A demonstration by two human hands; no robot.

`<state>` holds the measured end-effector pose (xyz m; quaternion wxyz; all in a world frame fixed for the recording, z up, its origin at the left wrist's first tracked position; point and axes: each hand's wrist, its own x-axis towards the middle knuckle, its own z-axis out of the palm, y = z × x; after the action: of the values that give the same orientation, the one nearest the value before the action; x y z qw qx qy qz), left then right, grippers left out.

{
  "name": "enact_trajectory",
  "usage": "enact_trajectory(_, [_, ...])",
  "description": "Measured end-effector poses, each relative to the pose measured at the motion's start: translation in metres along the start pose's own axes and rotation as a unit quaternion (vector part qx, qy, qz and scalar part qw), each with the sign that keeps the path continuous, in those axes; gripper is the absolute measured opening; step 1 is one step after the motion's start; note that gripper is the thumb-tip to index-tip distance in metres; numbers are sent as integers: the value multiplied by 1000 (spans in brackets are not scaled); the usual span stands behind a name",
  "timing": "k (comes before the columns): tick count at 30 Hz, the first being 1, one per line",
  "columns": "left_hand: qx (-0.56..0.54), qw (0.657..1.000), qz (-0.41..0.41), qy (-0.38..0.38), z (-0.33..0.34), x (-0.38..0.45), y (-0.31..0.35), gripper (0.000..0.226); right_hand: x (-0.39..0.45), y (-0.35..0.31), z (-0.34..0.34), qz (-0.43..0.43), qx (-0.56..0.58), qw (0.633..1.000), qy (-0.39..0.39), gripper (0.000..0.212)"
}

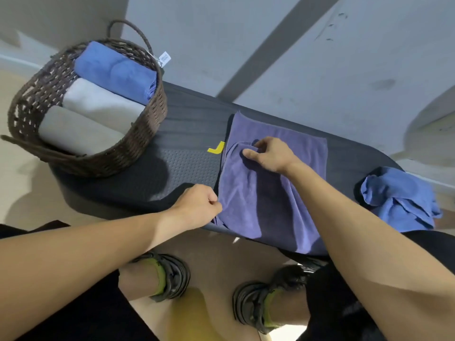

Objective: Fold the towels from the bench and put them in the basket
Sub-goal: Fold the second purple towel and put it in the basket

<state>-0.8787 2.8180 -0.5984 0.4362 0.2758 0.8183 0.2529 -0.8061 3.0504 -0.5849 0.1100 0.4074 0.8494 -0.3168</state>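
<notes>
1. Three rolled towels already sit in the wicker basket (81, 109) at the left end of the bench (187, 168): a blue towel (115, 70) at the far side, then a light grey towel (98, 102) and a darker grey towel (73, 131) nearest the person.
2. One purple towel (270, 190) lies spread across the middle of the bench, its near end hanging over the front edge, probably laid flat so it folds evenly.
3. The left hand (197, 207) has its fingers curled tight, pinching the towel's left edge near the front edge of the bench, seemingly to keep that side from sliding.
4. The right hand (268, 153) pinches a raised fold of the cloth between thumb and fingers toward the towel's far end, likely to draw that part over.
5. One crumpled blue towel (398, 200) waits at the right end of the bench, spilling over its edge, not yet folded.
6. A small yellow mark (216, 147) shows on the bench top just left of the purple towel.
</notes>
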Motion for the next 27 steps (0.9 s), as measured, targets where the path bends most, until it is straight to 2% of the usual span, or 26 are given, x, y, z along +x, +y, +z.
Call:
enact_trajectory(1, [-25, 1000, 4, -5, 0, 1, 2, 18, 1, -5, 5, -5, -8, 1000, 6, 48])
enact_trajectory(4, [-126, 992, 28, 0, -5, 1, 10, 9, 5, -20, 7, -17, -45, 999, -19, 23])
enact_trajectory(5, [-159, 986, 39, 13, -8, 0, 14, 8, 5, -24, 3, -14, -31, 999, -26, 22])
enact_trajectory(9, [-255, 965, 57, 23, -20, -2, 20, 17, 9, -29, -17, -12, 167, 986, -3, 19])
enact_trajectory(13, [-128, 987, 99, 23, -25, -5, 9, 20, 14, -22, -25, 10, 260, 965, 3, 26])
enact_trajectory(15, [-33, 997, 76, 7, -25, -7, -3, 15, 17, -19, -22, 18, 240, 971, -12, 23])
enact_trajectory(17, [78, 995, 51, 28, -25, -11, -13, 11, 19, -19, -16, 17, 238, 971, -31, 19])
enact_trajectory(18, [98, 993, 46, 41, -26, -14, -16, 10, 21, -21, -14, 15, 246, 969, -35, 19])
enact_trajectory(20, [93, 993, 47, 58, -26, -17, -18, 11, 27, -27, -10, 6, 253, 967, -18, 15])
enact_trajectory(22, [62, 995, 56, 57, -28, -16, -20, 16, 39, -33, -8, 8, 263, 965, 25, 20])
enact_trajectory(24, [19, 996, 77, 40, -29, -16, -21, 16, 52, -38, -7, 20, 270, 960, 66, 22])
enact_trajectory(27, [-60, 992, 114, -5, -30, -16, -21, 12, 68, -40, -3, 18, 204, 974, 94, 20])
